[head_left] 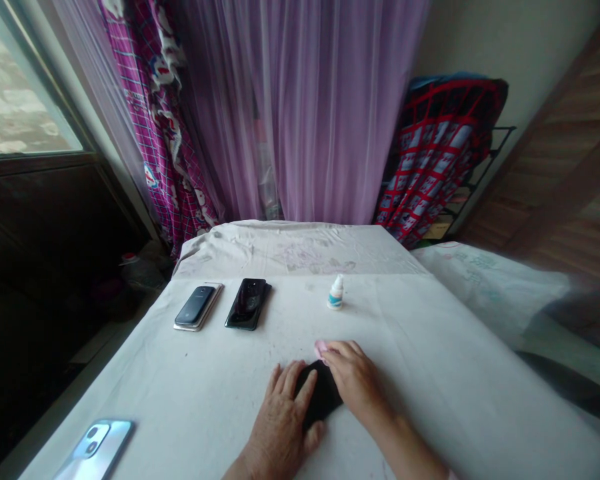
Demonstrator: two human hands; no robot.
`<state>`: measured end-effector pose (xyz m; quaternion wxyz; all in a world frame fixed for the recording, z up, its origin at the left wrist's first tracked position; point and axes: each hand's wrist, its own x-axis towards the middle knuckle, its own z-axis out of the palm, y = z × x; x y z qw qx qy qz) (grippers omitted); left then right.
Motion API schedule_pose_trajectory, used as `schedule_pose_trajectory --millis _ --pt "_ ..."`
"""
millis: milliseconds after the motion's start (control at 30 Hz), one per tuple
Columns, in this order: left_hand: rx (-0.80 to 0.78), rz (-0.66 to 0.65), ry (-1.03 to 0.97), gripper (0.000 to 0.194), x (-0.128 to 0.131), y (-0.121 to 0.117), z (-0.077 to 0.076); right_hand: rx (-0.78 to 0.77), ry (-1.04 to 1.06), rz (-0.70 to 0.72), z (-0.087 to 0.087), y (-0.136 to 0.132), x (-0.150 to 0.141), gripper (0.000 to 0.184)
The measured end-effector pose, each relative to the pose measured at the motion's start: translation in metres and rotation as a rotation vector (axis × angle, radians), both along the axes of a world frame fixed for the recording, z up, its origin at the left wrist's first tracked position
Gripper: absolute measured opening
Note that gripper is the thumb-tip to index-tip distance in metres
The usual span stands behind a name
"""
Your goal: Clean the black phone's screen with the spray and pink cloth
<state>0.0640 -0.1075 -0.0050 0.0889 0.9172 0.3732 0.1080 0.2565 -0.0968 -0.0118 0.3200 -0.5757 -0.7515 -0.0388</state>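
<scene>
The black smartphone (325,397) lies flat on the white tablecloth (205,393), at the near side of the table between the hands; its lower surface is fully supported, which presumably limits flexing under finger pressure. The left hand (280,420) is spread and unclenched, its index finger across the face and its thumb by the near end, apparently to prevent sliding or rotation. The right hand (357,380) grasps a pink cloth (321,347) between bent fingers at the far end; the pinch grip likely confines contact to a small area. Beyond the hands, a white dropper-type bottle (335,297) with a blue label stands upright, probably so positioned for short reach and to avoid leakage. To its left, a glossy black phone (245,303) rests on a second dark phone (266,301). Further left, a small dark-blue phone (195,305) rests on a larger pale phone (186,327). Stacking in pairs appears to save surface area and leave elbow room. At the near left edge, a light-blue phone (103,453) lies camera side up, apart from both stacks. Behind the table hang a sheer purple curtain (330,120) and a magenta cartoon-print curtain (140,100); a red checked blanket (430,153) hangs at the right.
</scene>
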Motion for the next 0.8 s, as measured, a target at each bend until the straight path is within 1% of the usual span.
schedule_pose_trajectory --millis 67,133,300,367,433,533,600,667,733,800 --pt "0.001 0.009 -0.012 0.063 0.000 0.000 0.000 0.007 0.004 -0.012 -0.002 0.007 -0.003 0.026" --pt "0.009 0.018 -0.021 0.062 0.000 0.000 -0.001 0.002 0.010 -0.006 -0.005 0.003 -0.004 0.028" --pt "0.069 0.014 -0.074 0.064 -0.001 0.000 -0.009 -0.005 0.047 0.059 -0.006 -0.037 -0.001 0.034" --pt "0.078 0.003 -0.090 0.065 -0.001 0.001 -0.011 -0.006 0.056 0.059 -0.004 -0.045 -0.001 0.035" --pt "0.068 -0.009 -0.092 0.065 -0.002 0.002 -0.011 -0.020 0.045 0.047 -0.003 -0.042 -0.003 0.034" --pt "0.052 -0.019 -0.092 0.064 -0.002 0.004 -0.010 -0.025 0.013 0.015 -0.002 -0.021 -0.007 0.030" --pt "0.062 -0.022 -0.105 0.063 -0.002 0.004 -0.011 0.003 0.006 -0.013 -0.004 -0.006 -0.011 0.029" --pt "0.087 -0.018 -0.127 0.063 -0.002 0.004 -0.013 0.028 0.012 -0.024 -0.006 0.001 -0.013 0.030" --pt "0.109 -0.007 -0.143 0.066 -0.002 0.003 -0.015 0.036 0.020 -0.020 -0.008 -0.004 -0.014 0.031" --pt "0.124 0.002 -0.145 0.068 -0.002 0.002 -0.018 0.031 0.035 -0.004 -0.010 -0.018 -0.012 0.032"
